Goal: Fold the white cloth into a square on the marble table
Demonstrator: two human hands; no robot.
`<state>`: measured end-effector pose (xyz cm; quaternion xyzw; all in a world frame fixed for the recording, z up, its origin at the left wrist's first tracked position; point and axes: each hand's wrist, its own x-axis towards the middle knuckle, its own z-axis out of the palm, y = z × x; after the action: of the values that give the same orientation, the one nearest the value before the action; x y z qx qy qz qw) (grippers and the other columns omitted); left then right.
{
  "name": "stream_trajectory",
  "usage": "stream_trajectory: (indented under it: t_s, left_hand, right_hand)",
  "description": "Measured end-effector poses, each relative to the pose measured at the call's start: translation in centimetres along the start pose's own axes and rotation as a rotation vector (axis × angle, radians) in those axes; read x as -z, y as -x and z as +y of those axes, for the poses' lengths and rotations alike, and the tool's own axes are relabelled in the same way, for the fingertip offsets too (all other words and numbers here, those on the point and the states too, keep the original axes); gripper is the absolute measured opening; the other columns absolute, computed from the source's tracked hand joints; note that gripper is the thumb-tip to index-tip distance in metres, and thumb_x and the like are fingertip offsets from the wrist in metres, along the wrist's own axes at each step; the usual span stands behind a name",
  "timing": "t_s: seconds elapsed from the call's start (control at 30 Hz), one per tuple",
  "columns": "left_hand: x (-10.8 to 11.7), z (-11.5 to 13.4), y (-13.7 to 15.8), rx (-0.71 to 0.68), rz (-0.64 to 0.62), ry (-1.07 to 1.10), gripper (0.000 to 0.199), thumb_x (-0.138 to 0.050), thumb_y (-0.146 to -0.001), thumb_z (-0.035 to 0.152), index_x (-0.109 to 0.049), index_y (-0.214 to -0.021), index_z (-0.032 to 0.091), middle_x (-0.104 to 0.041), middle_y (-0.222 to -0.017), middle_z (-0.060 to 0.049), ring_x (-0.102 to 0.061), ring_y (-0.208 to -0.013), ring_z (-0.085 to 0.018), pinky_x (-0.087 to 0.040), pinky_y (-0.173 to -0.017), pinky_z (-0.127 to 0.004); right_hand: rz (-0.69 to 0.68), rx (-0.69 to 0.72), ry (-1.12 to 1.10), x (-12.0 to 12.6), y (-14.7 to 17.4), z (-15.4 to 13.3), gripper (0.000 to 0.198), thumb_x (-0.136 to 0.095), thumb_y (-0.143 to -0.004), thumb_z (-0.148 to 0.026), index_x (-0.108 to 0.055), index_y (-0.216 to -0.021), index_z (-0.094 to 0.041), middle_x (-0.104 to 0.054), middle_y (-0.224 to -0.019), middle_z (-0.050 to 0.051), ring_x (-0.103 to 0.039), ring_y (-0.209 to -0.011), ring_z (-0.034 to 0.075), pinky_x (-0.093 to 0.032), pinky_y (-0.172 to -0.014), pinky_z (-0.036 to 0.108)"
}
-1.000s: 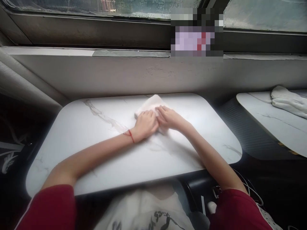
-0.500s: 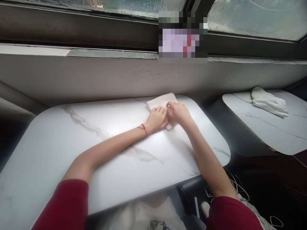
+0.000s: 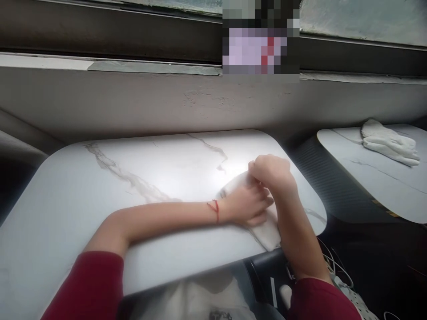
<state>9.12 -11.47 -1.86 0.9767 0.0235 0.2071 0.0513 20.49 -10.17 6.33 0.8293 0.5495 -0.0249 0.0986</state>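
A folded white cloth [image 3: 269, 232] lies on the white marble-patterned table [image 3: 187, 171] near its right end. My left hand [image 3: 248, 205], palm down with a red string bracelet at the wrist, presses on the cloth. Its fingers bend over the cloth and are slightly blurred. Just beyond, my right hand [image 3: 274, 172] is curled closed over the cloth's far edge, close to the left fingertips and partly in front of them. Its fingertips are turned under, so I cannot see what is in them.
A second marble-patterned table [image 3: 373, 178] stands to the right across a gap, with a white glove-like bundle [image 3: 390, 142] on it. A wall [image 3: 143, 102] and window frames run along the far side. White cables [image 3: 333, 262] hang below the table on the right.
Both hands and the cloth have come nearer to me and to the right, away from the table's far edge. My left hand has flattened more, and the view has shifted slightly.
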Motion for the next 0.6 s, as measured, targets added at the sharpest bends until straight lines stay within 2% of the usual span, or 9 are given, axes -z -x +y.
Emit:
stream_trajectory:
  t_s: [0.1, 0.2, 0.27, 0.33, 0.4, 0.47, 0.6]
  left_hand:
    - [0.1, -0.4, -1.7, 0.148, -0.052, -0.03, 0.036, -0.049, -0.093, 0.031, -0.063, -0.12, 0.011, -0.066, -0.125, -0.019, -0.055, -0.123, -0.036, -0.044, -0.105, -0.055]
    - [0.6, -2.0, -4.2, 0.311, -0.161, -0.059, 0.032, -0.043, -0.096, 0.023, -0.064, -0.113, 0.005, -0.068, -0.116, -0.019, -0.061, -0.116, -0.033, -0.049, -0.097, -0.044]
    - [0.9, -3.6, -5.9, 0.402, -0.23, -0.081, 0.032, -0.038, -0.096, 0.017, -0.065, -0.107, 0.005, -0.07, -0.111, -0.016, -0.063, -0.112, -0.03, -0.051, -0.091, -0.037]
    - [1.2, -5.4, -7.3, 0.492, -0.246, -0.094, 0.033, -0.037, -0.095, 0.011, -0.065, -0.112, 0.004, -0.07, -0.115, -0.017, -0.063, -0.114, -0.029, -0.05, -0.089, -0.035]
    - [1.1, -7.4, -8.2, 0.609, -0.215, -0.093, 0.038, -0.041, -0.095, 0.012, -0.06, -0.125, 0.0, -0.064, -0.128, -0.024, -0.059, -0.122, -0.032, -0.049, -0.095, -0.038]
    - [0.7, -9.2, -8.6, 0.693, -0.18, -0.076, 0.048, -0.045, -0.096, 0.018, -0.05, -0.138, -0.005, -0.052, -0.143, -0.031, -0.049, -0.136, -0.037, -0.043, -0.107, -0.045]
    - [-0.9, -11.5, -8.1, 0.638, -0.116, -0.016, 0.062, -0.045, -0.098, 0.031, -0.039, -0.146, -0.008, -0.032, -0.159, -0.033, -0.026, -0.152, -0.037, -0.021, -0.124, -0.048]
  right_hand:
    - [-0.001, -0.069, -0.024, 0.8, -0.5, 0.0, 0.037, -0.041, -0.092, -0.019, -0.077, -0.089, -0.009, -0.072, -0.089, 0.024, -0.068, -0.076, 0.027, -0.039, -0.061, 0.032]
    - [0.072, -0.101, -0.067, 1.3, -1.5, 0.5, 0.04, -0.038, -0.094, -0.018, -0.076, -0.097, -0.007, -0.072, -0.101, 0.025, -0.069, -0.088, 0.03, -0.039, -0.064, 0.031]
    - [0.122, -0.054, -0.107, 1.2, -2.4, 1.2, 0.041, -0.037, -0.097, -0.021, -0.076, -0.094, -0.009, -0.073, -0.099, 0.023, -0.068, -0.09, 0.03, -0.039, -0.067, 0.032]
    - [0.159, 0.044, -0.168, 0.8, -3.4, 2.0, 0.044, -0.034, -0.1, -0.025, -0.074, -0.09, -0.013, -0.074, -0.098, 0.02, -0.067, -0.089, 0.028, -0.039, -0.07, 0.031]
    - [0.177, 0.161, -0.251, 0.1, -4.5, 2.8, 0.044, -0.031, -0.102, -0.027, -0.072, -0.095, -0.015, -0.075, -0.099, 0.016, -0.066, -0.089, 0.025, -0.04, -0.072, 0.03]
    - [0.174, 0.227, -0.322, -0.6, -5.6, 3.3, 0.041, -0.03, -0.103, -0.028, -0.07, -0.107, -0.016, -0.075, -0.106, 0.014, -0.065, -0.093, 0.024, -0.041, -0.075, 0.029]
    - [0.155, 0.194, -0.319, -1.7, -6.7, 3.6, 0.04, -0.03, -0.103, -0.029, -0.066, -0.115, -0.015, -0.072, -0.119, 0.016, -0.064, -0.101, 0.025, -0.042, -0.08, 0.03]
